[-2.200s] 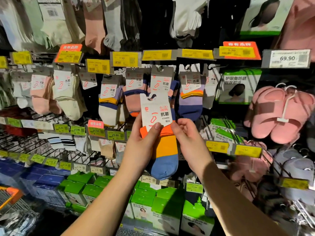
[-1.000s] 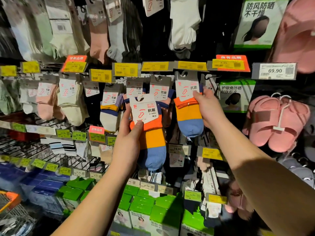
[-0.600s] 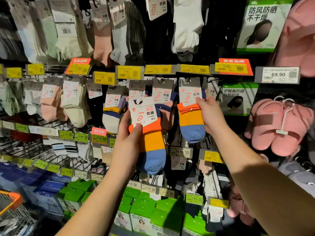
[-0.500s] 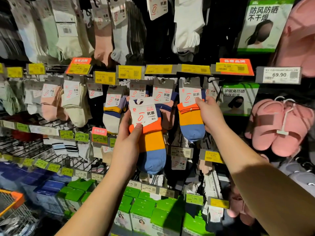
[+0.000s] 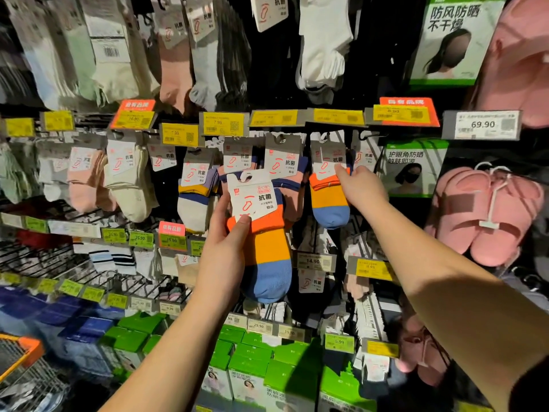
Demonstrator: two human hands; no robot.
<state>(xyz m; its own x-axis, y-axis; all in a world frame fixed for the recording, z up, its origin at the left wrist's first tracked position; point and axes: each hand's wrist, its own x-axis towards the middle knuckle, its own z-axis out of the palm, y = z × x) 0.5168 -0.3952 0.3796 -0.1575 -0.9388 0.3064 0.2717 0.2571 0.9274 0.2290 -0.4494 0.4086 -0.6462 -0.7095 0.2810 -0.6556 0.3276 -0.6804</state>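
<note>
My left hand (image 5: 222, 251) grips a pair of orange, yellow and blue socks (image 5: 269, 254) with a white card label, held off the rack in front of the display. My right hand (image 5: 361, 188) reaches up to a second, matching pair of socks (image 5: 328, 200) that hangs on a hook, with its fingers curled on the pair's right edge by the label. Both pairs hang upright, side by side, a short gap between them.
Several sock pairs hang on hooks across the rack (image 5: 130, 179), with yellow price tags (image 5: 222, 123) above. Pink slippers (image 5: 487, 215) hang at the right. Green boxes (image 5: 267, 370) line the bottom shelf. A shopping cart's orange corner (image 5: 23, 352) shows at lower left.
My right hand left the pair that both hands held, rose to the matching pair on the hook and stays on it. My left hand keeps the first pair, now a little higher and leftward.
</note>
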